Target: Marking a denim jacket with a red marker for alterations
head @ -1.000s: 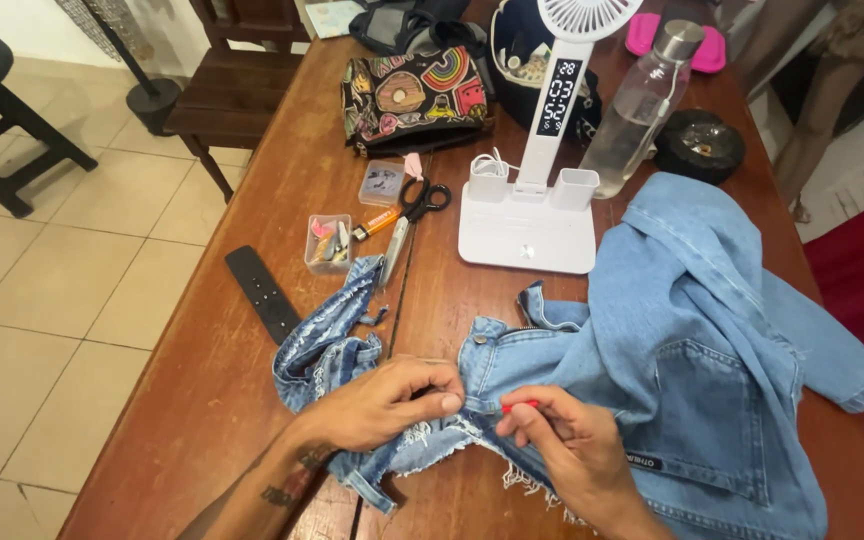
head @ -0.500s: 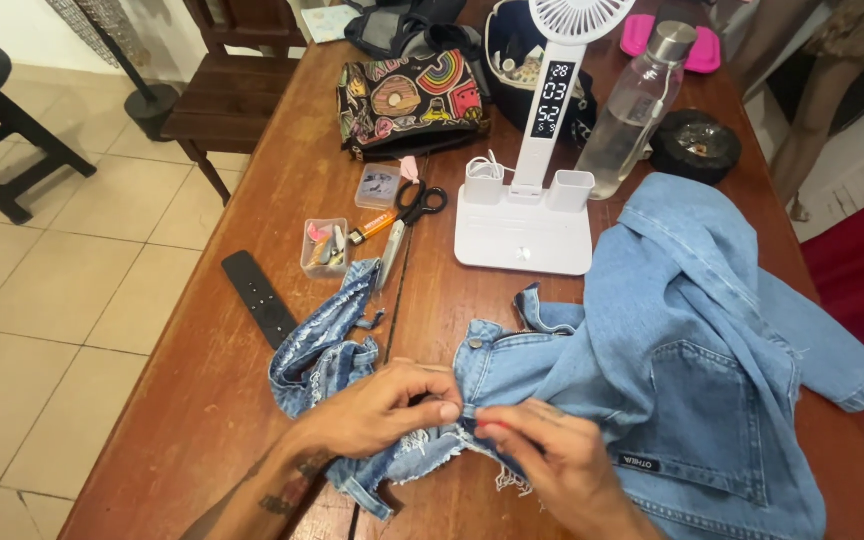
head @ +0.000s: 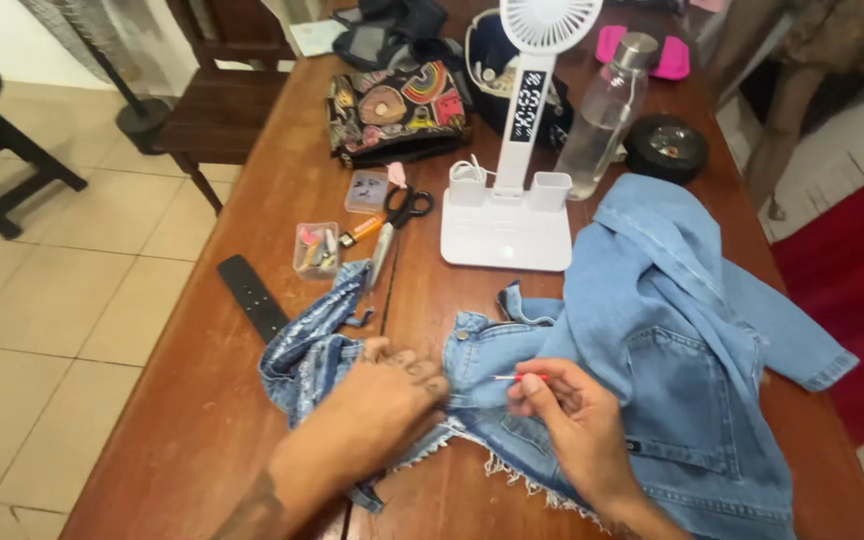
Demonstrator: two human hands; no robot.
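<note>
While the left hand (head: 382, 400) presses flat on a frayed piece of blue denim (head: 472, 400), the right hand (head: 577, 430) pinches a thin tool with a red handle (head: 524, 378) between its fingertips and holds the tip to the cloth. Both hands sit close together, near the front edge of the wooden counter (head: 252, 420). The denim piece lies bunched under them, and a bigger denim jacket (head: 682, 340) spreads out to the right, touching it. Just left of the cloth lies a flat black remote (head: 252, 297). Farther back are a small clear box of bits (head: 316, 250), an orange pen-like thing (head: 363, 231) and black-handled scissors (head: 397, 215). Behind those stands a white desk fan (head: 522, 150) on its wide base. Next to it stands a clear bottle (head: 602, 120) with a metal cap. A round black thing (head: 664, 148) sits just right of the bottle. At the far end lie a colourful pouch (head: 397, 110) and a pink thing (head: 672, 55). A dark wooden chair (head: 212, 110) stands by the counter on the tiled floor (head: 42, 300).
</note>
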